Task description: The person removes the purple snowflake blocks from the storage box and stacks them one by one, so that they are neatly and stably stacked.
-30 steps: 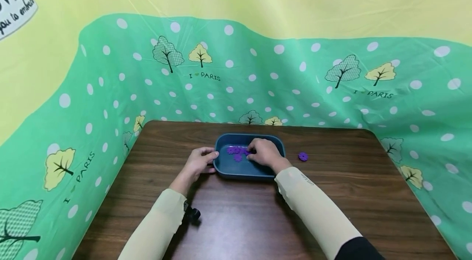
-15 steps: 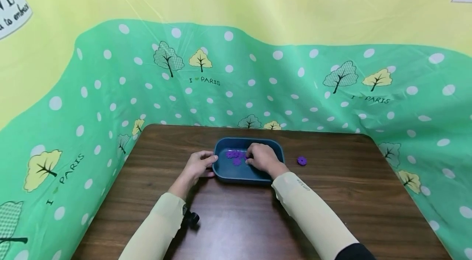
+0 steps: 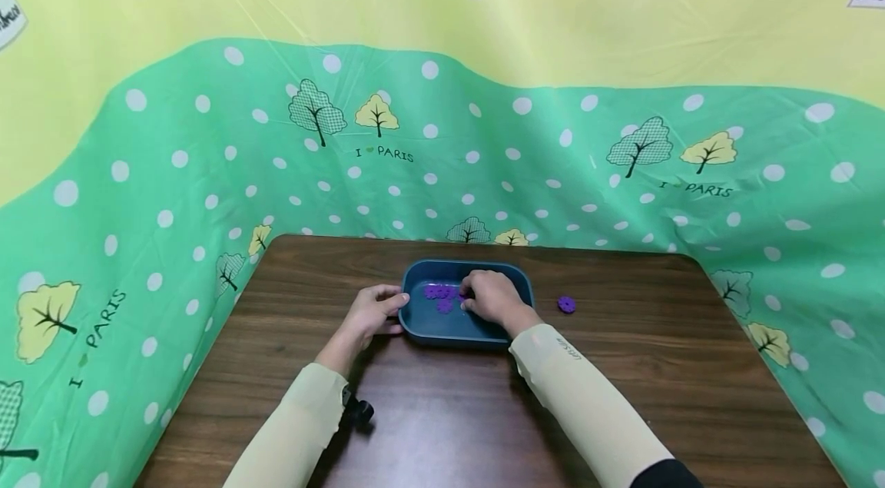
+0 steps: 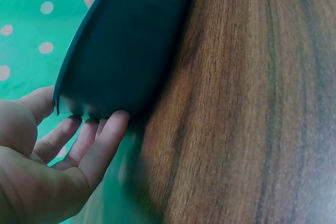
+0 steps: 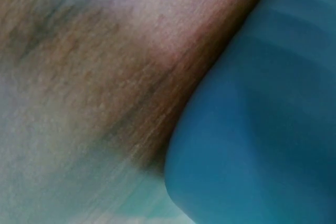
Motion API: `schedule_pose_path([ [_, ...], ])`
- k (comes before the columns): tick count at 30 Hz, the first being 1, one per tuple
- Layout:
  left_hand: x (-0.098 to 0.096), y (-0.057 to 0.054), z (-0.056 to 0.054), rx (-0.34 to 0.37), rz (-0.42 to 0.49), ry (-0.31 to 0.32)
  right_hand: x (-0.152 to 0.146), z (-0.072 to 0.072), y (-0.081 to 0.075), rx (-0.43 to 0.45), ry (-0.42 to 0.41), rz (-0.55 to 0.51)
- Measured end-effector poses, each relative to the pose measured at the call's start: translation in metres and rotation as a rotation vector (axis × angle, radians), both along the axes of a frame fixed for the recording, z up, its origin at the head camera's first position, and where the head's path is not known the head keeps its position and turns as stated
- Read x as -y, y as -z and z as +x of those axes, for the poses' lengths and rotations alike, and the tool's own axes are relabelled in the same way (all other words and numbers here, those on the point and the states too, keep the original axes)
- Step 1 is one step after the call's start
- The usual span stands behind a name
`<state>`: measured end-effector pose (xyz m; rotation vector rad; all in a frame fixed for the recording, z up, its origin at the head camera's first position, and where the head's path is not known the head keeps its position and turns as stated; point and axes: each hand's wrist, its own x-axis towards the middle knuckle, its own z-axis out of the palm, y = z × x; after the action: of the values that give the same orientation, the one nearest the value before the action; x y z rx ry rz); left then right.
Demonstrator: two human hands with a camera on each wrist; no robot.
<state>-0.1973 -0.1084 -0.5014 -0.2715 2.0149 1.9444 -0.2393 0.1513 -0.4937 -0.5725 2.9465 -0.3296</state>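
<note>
A blue rectangular tray [image 3: 452,338] stands at the far middle of the table, with several small purple flower-shaped discs [image 3: 445,306] lying together inside. My left hand [image 3: 369,313] holds its left end, thumb over the rim. In the left wrist view the fingers [image 4: 102,150] are spread under and against the tray's outer wall [image 4: 126,45]. My right hand [image 3: 492,294] reaches down into the tray, its curled fingertips pinching a purple disc at the right end of the group. In the right wrist view only the tray's outer side [image 5: 262,129] shows; the right fingers are hidden.
One more purple disc [image 3: 567,304] lies on the dark wooden table [image 3: 622,365], right of the tray. A small black device [image 3: 359,411] sits on the left wrist. A green and yellow patterned cloth [image 3: 442,150] hangs behind and beside the table.
The head view has tilted slightly, so the scene sits lower in it. Both hands keep nearly the same place at the tray, and the discs look almost unmoved.
</note>
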Motion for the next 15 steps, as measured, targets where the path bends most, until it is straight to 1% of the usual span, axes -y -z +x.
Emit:
schedule_pose_path([
  [6,0.0001,-0.0003,0.0004,0.001,0.002,0.001,-0.0004,-0.0008,-0.001,0.027,0.004,-0.013],
  [15,-0.0001,-0.0001,-0.0008,0.0,0.009,0.0,-0.0046,-0.0044,-0.0022,0.022,-0.029,-0.042],
])
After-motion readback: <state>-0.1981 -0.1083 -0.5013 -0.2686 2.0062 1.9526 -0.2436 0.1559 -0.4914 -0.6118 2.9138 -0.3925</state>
